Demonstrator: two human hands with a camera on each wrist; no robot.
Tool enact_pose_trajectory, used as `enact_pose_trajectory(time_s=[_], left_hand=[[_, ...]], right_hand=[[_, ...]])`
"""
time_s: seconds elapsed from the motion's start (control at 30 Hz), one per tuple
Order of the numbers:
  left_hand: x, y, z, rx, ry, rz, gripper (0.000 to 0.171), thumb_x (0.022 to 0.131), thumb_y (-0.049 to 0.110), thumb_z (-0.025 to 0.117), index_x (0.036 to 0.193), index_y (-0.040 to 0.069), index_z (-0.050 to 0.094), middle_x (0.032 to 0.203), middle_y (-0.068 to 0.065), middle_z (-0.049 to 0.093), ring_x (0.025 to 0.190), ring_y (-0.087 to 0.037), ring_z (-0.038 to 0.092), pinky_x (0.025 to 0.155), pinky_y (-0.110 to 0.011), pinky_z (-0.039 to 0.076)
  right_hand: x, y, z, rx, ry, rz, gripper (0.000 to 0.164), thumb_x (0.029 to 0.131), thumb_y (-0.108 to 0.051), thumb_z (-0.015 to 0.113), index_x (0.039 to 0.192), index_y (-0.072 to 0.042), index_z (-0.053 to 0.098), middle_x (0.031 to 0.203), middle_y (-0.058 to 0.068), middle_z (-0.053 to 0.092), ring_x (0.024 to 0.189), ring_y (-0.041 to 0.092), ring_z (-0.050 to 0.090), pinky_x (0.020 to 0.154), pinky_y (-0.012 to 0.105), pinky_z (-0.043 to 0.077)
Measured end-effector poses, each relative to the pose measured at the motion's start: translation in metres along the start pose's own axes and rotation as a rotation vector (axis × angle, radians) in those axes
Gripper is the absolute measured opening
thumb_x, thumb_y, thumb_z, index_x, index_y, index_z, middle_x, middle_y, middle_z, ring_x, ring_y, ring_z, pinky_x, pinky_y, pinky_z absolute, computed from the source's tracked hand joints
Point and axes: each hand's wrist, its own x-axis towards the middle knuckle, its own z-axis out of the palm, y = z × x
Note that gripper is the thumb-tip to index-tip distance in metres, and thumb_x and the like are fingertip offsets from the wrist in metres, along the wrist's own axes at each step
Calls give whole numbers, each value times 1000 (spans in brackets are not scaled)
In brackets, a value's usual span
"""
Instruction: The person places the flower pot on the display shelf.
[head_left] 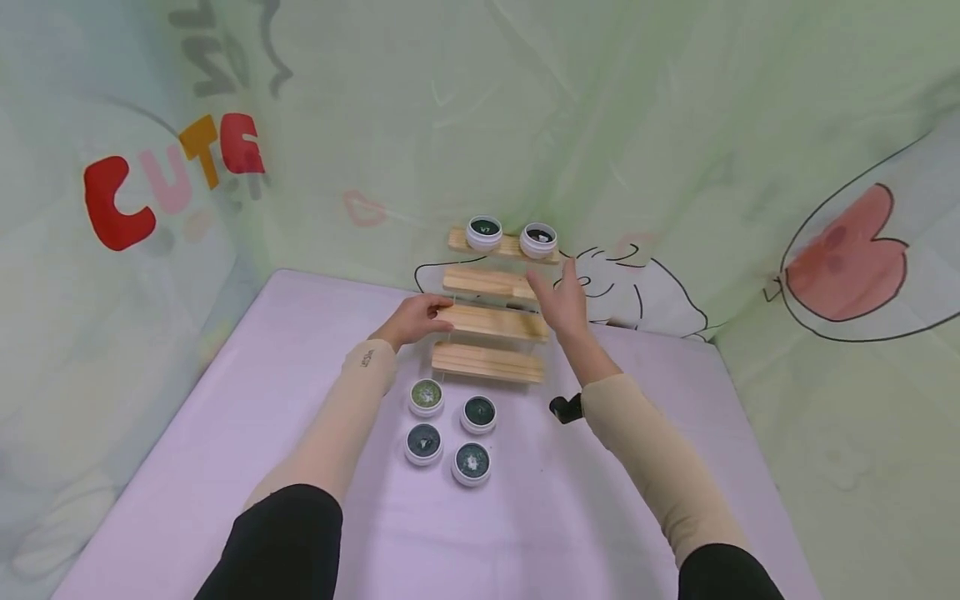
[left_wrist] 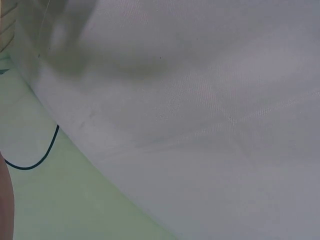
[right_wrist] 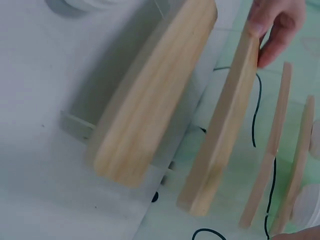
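A tiered wooden display stand has several pale boards on clear supports. My left hand grips the left end of the second-lowest board; the right wrist view shows the thumb of that left hand over the edge with fingers beneath. Beside the upper boards, my right hand is raised with fingers extended and holds nothing. Just above its fingertips, a small round white jar with a dark top stands on the highest board. Another white jar, marked on its dark green top, is to its left.
Several more white jars with green tops stand on the lilac-covered table in front of the stand. A black heart-shaped piece shows beside the right sleeve. Behind the stand hangs a printed green cloth.
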Motion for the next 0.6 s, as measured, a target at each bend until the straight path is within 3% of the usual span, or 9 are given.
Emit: enact_pose_trajectory(time_s=[0.33,0.6], left_hand=[[-3,6,0,14,-4,-11,55,88,18,75,136,0,55,140,-16,53,130,-26,49,108,-30,44],[-2,1,1,8,-7,-30,57,88,20,75,137,1,54,141,-14,52,132,-25,48,109,-27,43]], right_hand=[[-56,18,7,40,-25,-2,96,95,-54,55,157,-8,-1,163,13,6,146,35,19,120,45,22],[-108,40,19,67,-71,6,92,96,-48,58,157,-9,1,163,9,5,146,33,18,119,43,24]])
